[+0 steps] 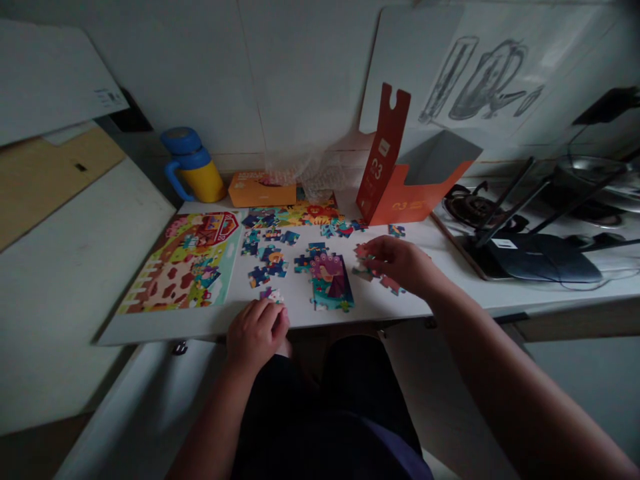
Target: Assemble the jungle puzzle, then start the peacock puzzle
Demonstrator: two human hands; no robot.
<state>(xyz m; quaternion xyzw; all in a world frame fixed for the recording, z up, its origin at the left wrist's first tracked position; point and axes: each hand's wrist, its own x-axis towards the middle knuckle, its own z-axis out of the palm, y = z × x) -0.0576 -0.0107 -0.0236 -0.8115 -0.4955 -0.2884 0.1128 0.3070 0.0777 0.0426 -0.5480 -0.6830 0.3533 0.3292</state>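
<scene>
My left hand (257, 329) rests at the near edge of the white board (150, 327), fingers curled over a small puzzle piece (273, 294). My right hand (398, 262) lies further right on the board, fingers pinched on a reddish puzzle piece (362, 254) among loose ones. Between the hands sits a partly joined cluster (330, 281) showing a peacock. Several blue loose pieces (270, 257) lie scattered behind it. A finished farm puzzle (187, 261) lies to the left.
A yellow and blue jug (195, 167) and an orange box (261, 189) stand at the back by the wall. An orange cardboard stand (395, 173) rises at the back right. A gas stove (540, 220) with black bars lies at the right.
</scene>
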